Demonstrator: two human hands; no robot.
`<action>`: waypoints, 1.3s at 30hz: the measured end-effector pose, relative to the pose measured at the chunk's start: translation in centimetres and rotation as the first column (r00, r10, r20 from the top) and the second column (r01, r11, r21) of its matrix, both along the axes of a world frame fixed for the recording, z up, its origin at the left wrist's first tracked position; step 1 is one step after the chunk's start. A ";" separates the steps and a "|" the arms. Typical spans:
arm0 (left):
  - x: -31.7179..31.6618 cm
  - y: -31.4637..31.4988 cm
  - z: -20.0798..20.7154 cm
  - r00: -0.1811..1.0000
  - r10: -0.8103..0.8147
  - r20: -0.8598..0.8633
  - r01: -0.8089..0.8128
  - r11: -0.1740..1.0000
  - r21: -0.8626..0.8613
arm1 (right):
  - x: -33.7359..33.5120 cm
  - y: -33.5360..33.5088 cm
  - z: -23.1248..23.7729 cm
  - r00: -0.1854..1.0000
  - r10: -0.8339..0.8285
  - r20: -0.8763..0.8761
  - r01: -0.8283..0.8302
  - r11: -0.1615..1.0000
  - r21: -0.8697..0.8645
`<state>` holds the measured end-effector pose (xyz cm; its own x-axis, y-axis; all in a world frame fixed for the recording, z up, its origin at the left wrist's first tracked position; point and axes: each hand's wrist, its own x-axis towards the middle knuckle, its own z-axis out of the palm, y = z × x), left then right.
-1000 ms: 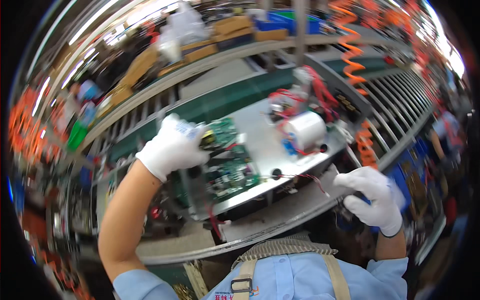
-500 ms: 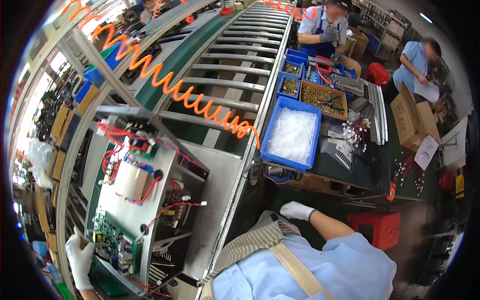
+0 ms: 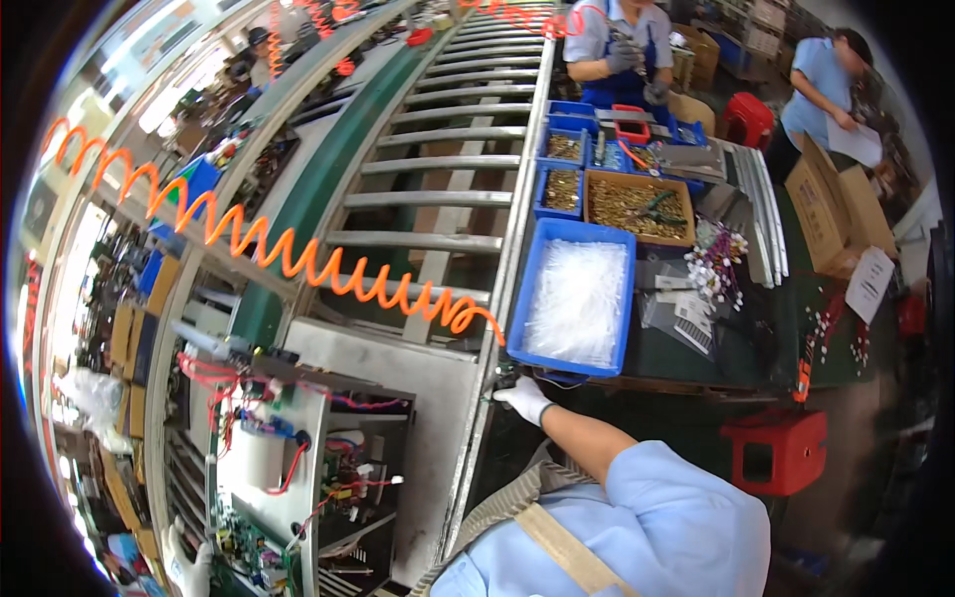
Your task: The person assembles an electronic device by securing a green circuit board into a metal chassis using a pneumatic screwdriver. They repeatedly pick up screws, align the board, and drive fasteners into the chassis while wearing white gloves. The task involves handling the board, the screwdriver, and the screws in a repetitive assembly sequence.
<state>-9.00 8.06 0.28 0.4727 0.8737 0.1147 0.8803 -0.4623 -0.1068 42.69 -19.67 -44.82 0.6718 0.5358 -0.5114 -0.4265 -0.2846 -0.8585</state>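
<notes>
My left hand (image 3: 187,569), in a white glove, is at the lower left with thumb and forefinger apart. It is beside a green circuit board (image 3: 244,547) on an open metal chassis (image 3: 284,488). The chassis carries a white cylinder (image 3: 261,460) and red wires, and stands on the conveyor. My right hand (image 3: 524,400), also white-gloved, reaches to the conveyor's near rail. Its fingers close at a small dark tool (image 3: 505,378) below the end of an orange coiled hose (image 3: 348,284). The tool's exact kind is too small to make out.
A blue bin of white strips (image 3: 527,328) stands right of the rail, with a carton of brass-coloured parts (image 3: 607,224) behind it. Metal rollers (image 3: 428,199) run away from me. Two people work beyond. A red stool (image 3: 781,428) is at right.
My right hand has moved from beside my body forward to the dark tool at the rail. My view has shifted; the chassis and left hand appear lower. The left hand stays beside the board.
</notes>
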 end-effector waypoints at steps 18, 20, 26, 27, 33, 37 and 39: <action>-0.5 2.0 -1.8 0.989 0.119 -0.089 -0.024 0.716 0.698 | -13.1 -0.3 38.7 0.931 0.041 0.362 -0.364 0.084 0.928; 1.9 0.3 0.5 0.998 -0.011 0.062 -0.026 0.827 0.562 | -13.0 0.3 40.7 0.825 0.382 0.416 -0.417 -0.085 0.905; 2.4 -7.1 -0.6 0.855 -0.514 0.067 0.516 0.857 -0.008 | -17.2 7.3 47.8 0.683 0.409 0.605 -0.615 -0.126 0.779; 2.2 -6.5 -1.5 0.845 -0.533 -0.044 0.535 0.842 0.068 | -18.4 9.0 49.0 0.725 0.405 0.557 -0.563 -0.118 0.818; 1.9 -3.4 -1.2 0.921 0.022 -0.388 0.048 0.984 0.169 | -23.7 20.2 52.6 0.716 0.282 0.639 -0.679 0.067 0.731; 2.0 -2.3 -0.1 0.985 -0.118 0.127 0.097 0.982 0.160 | -27.5 26.5 50.7 0.701 0.261 0.664 -0.689 0.010 0.724; 1.5 -1.7 0.3 0.927 -0.071 0.369 0.055 0.997 0.054 | -29.2 28.7 50.1 0.694 0.323 0.643 -0.674 -0.019 0.738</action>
